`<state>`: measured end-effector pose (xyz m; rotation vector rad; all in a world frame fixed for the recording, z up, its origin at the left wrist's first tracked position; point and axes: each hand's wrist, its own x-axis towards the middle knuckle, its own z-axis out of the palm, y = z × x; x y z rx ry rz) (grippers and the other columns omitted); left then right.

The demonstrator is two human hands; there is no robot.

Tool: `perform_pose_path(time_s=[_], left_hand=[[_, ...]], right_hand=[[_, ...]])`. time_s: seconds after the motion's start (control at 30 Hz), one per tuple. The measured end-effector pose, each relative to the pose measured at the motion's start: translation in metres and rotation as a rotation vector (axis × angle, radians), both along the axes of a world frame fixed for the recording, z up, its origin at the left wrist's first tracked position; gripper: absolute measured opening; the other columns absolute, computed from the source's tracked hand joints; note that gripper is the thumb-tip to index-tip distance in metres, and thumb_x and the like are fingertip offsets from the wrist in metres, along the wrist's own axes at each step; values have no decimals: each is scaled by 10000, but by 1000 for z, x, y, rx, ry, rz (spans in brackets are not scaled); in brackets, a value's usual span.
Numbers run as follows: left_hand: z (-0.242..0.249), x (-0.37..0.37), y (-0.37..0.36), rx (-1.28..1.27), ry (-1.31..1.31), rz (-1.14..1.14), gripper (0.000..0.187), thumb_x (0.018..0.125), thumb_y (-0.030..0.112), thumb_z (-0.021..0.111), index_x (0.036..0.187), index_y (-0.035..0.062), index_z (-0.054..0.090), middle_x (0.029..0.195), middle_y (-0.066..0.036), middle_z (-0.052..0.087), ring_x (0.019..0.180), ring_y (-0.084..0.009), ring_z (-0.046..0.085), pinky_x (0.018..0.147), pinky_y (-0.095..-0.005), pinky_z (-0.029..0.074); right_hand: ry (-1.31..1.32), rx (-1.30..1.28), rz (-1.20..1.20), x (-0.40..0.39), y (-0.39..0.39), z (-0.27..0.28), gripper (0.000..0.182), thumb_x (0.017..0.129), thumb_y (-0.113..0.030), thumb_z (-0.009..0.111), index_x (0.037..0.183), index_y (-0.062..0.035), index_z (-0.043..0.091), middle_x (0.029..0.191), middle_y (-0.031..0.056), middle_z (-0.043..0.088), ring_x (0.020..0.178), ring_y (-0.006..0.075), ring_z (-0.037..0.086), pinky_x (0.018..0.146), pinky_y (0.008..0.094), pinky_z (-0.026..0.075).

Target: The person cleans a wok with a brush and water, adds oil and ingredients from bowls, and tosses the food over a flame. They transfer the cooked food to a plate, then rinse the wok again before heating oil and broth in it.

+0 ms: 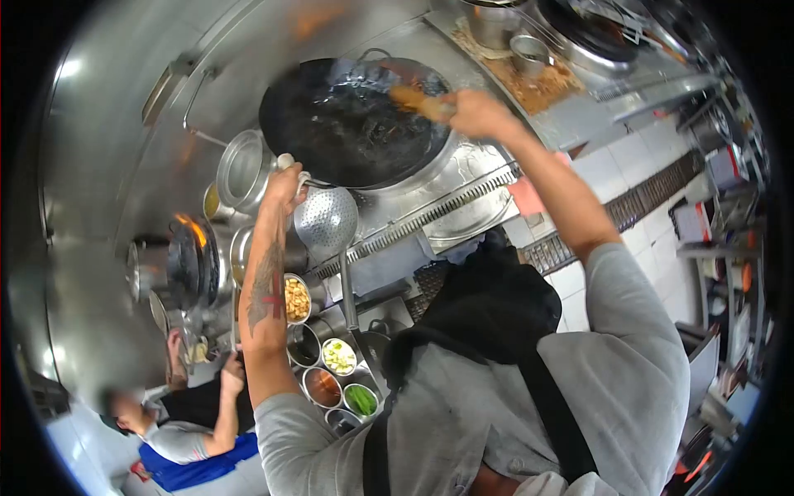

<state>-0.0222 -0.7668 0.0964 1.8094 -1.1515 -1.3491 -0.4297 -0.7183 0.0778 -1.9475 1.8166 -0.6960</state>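
Observation:
A large black wok (347, 124) sits on the steel range, wet and shiny inside, with liquid around its far side. My left hand (285, 183) is closed around the wok's near-left handle, with a bit of white cloth in the grip. Over the wok's right rim, my right hand (480, 114) is closed on a tan wok brush (418, 102), blurred by motion; its bristle end reaches inside the wok. Just below my left hand, a perforated skimmer (327, 220) lies with its long handle pointing toward me.
A steel pot (243, 169) stands left of the wok. Bowls of fried pieces (296, 299), chopped pale vegetables (339, 355) and green vegetables (361, 400) sit near my left arm. A co-worker (194, 413) stands lower left, near a flaming wok (192, 260). Another wok (587, 29) is upper right.

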Motion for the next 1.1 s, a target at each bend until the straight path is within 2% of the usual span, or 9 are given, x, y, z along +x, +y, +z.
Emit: perform_pose_path(time_s=[0.07,0.27,0.43,0.53,0.67,0.73,0.8,0.9,1.1], left_hand=[[12,-14,9,-11,-69,-31,189,926,204,569,973,22,551,707,-56,580,491,-135,510,399,-278,373],[29,-56,37,-278,-432,-95,243,909,218,575,920,-23,549,683,-95,577,522,-205,564,436,-323,430],[11,-70,68,-578,-857,-190,412,840,232,617,1023,-127,530,857,-254,650,744,-357,658,680,-449,520],[14,-82,79,-633,-918,-147,411,832,216,609,1023,-138,525,963,-343,628,974,-469,620,902,-471,459],[2,-59,81,-673,-845,-112,360,858,205,613,1018,-108,537,901,-260,651,838,-359,653,774,-446,503],[4,-41,81,-356,-548,-73,265,885,177,585,977,-69,547,846,-177,642,701,-244,637,595,-383,504],[9,-53,84,-212,-440,-19,204,911,172,566,942,-29,548,759,-109,603,569,-156,569,441,-288,422],[-37,-17,59,-35,184,196,210,952,208,538,914,2,549,673,-84,565,482,-153,513,365,-248,347],[-149,-136,46,2,734,594,150,978,228,557,1046,101,517,887,-104,592,680,-234,577,557,-355,496]], right_hand=[[-240,290,1,17,35,8,539,857,-422,657,1286,-95,636,1096,193,703,983,315,693,894,397,535],[-436,27,280,109,74,-35,459,860,-335,640,1280,-150,639,1118,183,695,992,312,693,871,411,548],[-537,460,58,99,-15,-11,330,821,-219,618,1119,-94,688,986,182,723,934,361,702,804,426,574],[-375,-26,-27,124,7,-27,225,759,-220,663,805,-11,730,828,235,709,826,386,711,776,450,575],[-99,-268,290,97,95,-148,432,803,-167,612,1215,-39,617,831,237,700,800,402,698,747,504,559],[31,-89,27,27,35,-201,336,846,-171,562,1135,-32,661,894,219,710,825,378,701,746,494,561],[83,144,-162,-31,-9,-125,252,844,-182,558,968,-25,711,946,207,719,874,353,711,774,458,568],[96,135,-217,-81,-23,-85,342,829,-253,606,1093,-53,691,987,238,706,928,370,703,828,456,555],[-257,-599,-448,-64,-9,-72,788,790,-244,764,1470,-87,398,1239,209,636,962,315,696,804,416,562]])
